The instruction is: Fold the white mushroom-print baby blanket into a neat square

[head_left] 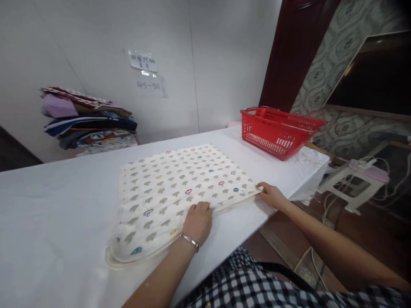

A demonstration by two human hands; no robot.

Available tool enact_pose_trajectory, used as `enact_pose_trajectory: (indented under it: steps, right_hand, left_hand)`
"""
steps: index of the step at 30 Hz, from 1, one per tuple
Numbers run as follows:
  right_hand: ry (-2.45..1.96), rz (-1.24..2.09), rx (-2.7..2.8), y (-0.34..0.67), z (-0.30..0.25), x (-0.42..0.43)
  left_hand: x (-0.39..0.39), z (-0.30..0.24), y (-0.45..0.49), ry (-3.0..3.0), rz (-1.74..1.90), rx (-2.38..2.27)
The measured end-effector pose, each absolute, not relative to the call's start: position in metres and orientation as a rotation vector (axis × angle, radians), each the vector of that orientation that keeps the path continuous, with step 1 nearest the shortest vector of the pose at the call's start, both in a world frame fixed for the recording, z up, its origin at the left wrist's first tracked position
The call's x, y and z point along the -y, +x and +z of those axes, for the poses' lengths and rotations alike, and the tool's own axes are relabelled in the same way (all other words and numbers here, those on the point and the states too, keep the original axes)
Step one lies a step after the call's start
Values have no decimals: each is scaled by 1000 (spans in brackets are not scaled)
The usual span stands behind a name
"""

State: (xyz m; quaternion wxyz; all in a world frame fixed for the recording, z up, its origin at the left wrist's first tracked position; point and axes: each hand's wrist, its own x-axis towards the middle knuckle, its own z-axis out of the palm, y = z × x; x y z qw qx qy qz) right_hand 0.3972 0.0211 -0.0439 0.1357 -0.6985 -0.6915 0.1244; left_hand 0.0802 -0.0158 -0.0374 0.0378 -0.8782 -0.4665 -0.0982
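The long table under a smooth white cloth cover (48, 214) gives a broad, flat support, presumably so that soft fabric can lie level. On it, close to the person's edge, the cream fabric sheet printed with grey and coloured mushrooms (180, 184) lies in stacked layers, spread flat with its long near side within easy reach of both hands. The tall pile of folded, mixed-colour textiles (93, 119) sits against the pale wall (224, 64), and the red perforated plastic basket with metal handles (272, 137) stands at the table's far right; both seem set aside to leave working room.

The hands are well apart on the sheet's near edge. The left hand (198, 222) rests palm down, knuckles raised and fingers curled; its thumb is hidden, so I cannot tell whether it grips or only presses, perhaps to steady the layers. The right hand (271, 196), reaching farther out, pinches the near right corner between thumb and fingers, likely for control of the edge. A silver metal bracelet (190, 242) circles the left wrist.
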Motion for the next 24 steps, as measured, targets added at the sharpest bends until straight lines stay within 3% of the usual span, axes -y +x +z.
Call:
enact_pose_trajectory:
  steps: [5, 13, 24]
  right_hand:
    - [-1959, 372, 2094, 397, -44, -18]
    - [-1866, 1257, 1347, 388, -32, -14]
    - [-1618, 1203, 1175, 388, -20, -25]
  left_hand:
    - [17, -41, 80, -2654, -291, 1392]
    - [19, -50, 81, -2586, -430, 1364]
    - [34, -48, 76, -2495, -437, 1395]
